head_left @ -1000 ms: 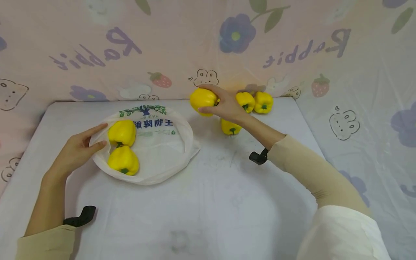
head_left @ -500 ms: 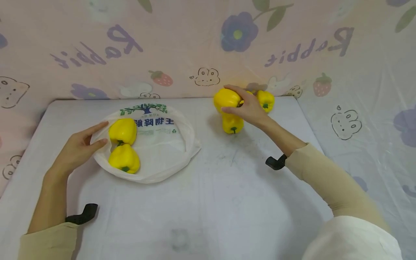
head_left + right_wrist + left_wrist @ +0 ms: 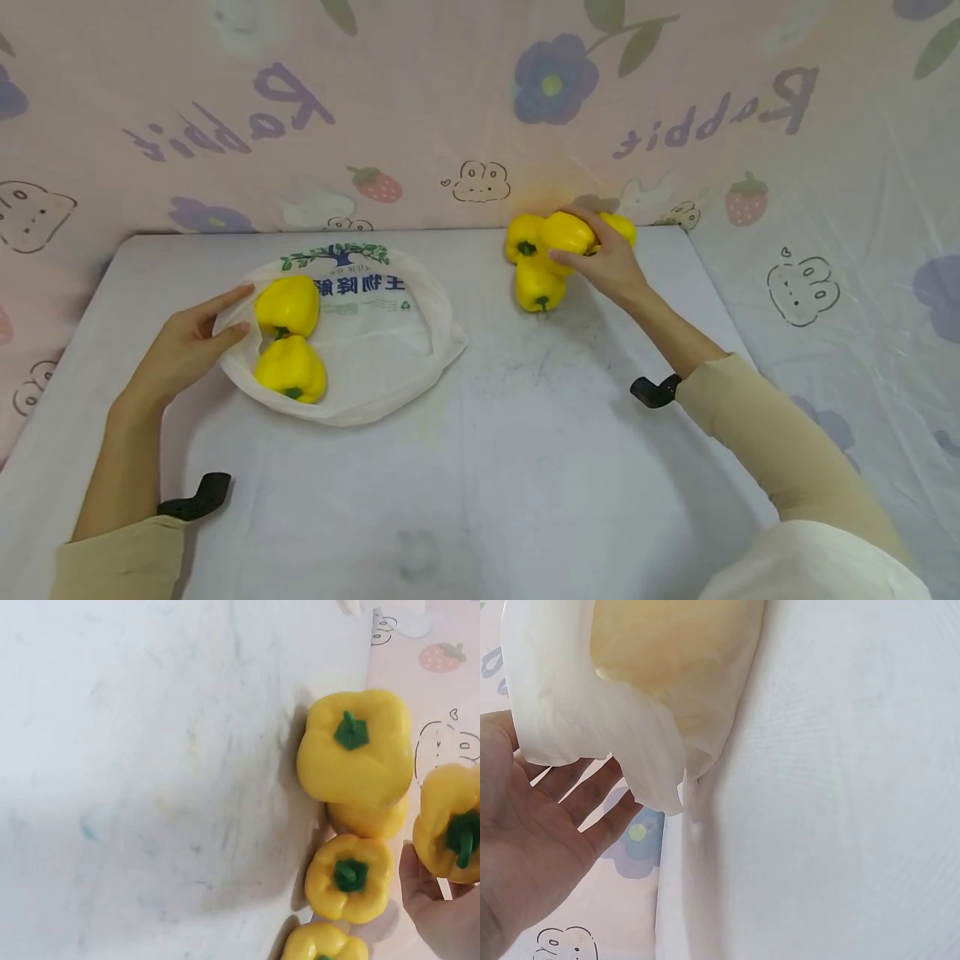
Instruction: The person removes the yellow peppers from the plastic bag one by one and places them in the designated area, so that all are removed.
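In the head view my right hand (image 3: 611,258) holds a yellow bell pepper (image 3: 567,233) between thumb and fingers, above other bell peppers at the back of the table. One bell pepper (image 3: 542,285) sits in front with its green stem facing me, and another (image 3: 523,237) is behind it. My left hand (image 3: 176,346) touches the left rim of a white plastic bag (image 3: 375,408), thumb and index finger spread apart. Inside the bag lie two bell peppers (image 3: 291,367). In the left wrist view, the bag's edge hides the fingertips.
A bell pepper (image 3: 621,227) at the back right is partly covered by the right hand. The white table (image 3: 480,500) ends at a patterned curtain (image 3: 420,100). More peppers (image 3: 349,877) stand in a row in the right wrist view.
My right hand has moved right, carrying the held bell pepper from near the table's back middle to over the pepper group. My left hand and the bag stay in place.
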A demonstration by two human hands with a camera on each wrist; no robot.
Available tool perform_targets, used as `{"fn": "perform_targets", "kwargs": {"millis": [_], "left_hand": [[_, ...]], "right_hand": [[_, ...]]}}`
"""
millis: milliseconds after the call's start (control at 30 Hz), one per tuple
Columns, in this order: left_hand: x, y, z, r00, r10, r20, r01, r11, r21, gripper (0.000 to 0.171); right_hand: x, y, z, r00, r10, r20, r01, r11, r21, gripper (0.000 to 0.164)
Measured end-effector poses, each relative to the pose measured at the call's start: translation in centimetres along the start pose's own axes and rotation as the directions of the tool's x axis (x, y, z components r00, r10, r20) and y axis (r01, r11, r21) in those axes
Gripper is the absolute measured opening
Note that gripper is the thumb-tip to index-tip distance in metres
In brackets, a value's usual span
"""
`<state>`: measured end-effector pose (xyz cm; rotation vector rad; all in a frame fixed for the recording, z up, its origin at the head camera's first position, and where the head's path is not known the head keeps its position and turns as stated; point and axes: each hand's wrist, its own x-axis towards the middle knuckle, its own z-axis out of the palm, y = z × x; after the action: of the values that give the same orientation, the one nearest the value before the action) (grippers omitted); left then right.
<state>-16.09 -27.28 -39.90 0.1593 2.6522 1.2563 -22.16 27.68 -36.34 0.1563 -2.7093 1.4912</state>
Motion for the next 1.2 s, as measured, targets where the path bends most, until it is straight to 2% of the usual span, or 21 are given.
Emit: {"fn": "perform_targets", "kwargs": {"millis": [133,367,467,600,800,1200], "left_hand": [[0.0,-0.1,0.0,1.0,0.007,0.005,-0.007,1.0,0.01,0.062],[0.0,-0.2,0.0,1.0,-0.007,0.005,0.007,1.0,0.007,0.064],[0.1,-0.2,0.0,1.0,-0.003,-0.004,0.003,1.0,0.016,0.063],[0.0,-0.3,0.0,1.0,0.006,-0.006,-0.006,1.0,0.011,0.062],[-0.1,-0.3,0.1,1.0,0.013,0.004,-0.013,1.0,-0.008,0.062],[0.0,-0.3,0.2,1.0,-0.013,0.002,0.013,1.0,0.011,0.063]], "right_hand": [[-0.3,1.0,-0.4,1.0,-0.006,-0.021,0.005,1.0,-0.009,0.068],[-1.1,1.8,-0.9,0.994,0.09,-0.062,-0.095,0.993,-0.073,0.076],[-1.3,2.1,-1.2,0.994,0.081,-0.071,-0.086,0.994,-0.073,0.077],[-1.6,3.0,-1.3,0.994,0.081,-0.068,-0.088,0.992,-0.094,0.078],[-2.5,4.0,-1.2,0.99,0.124,-0.069,-0.132,0.985,-0.111,0.082],[-2.8,5.5,-0.5,0.986,0.155,-0.062,-0.162,0.976,-0.148,0.082]]}}
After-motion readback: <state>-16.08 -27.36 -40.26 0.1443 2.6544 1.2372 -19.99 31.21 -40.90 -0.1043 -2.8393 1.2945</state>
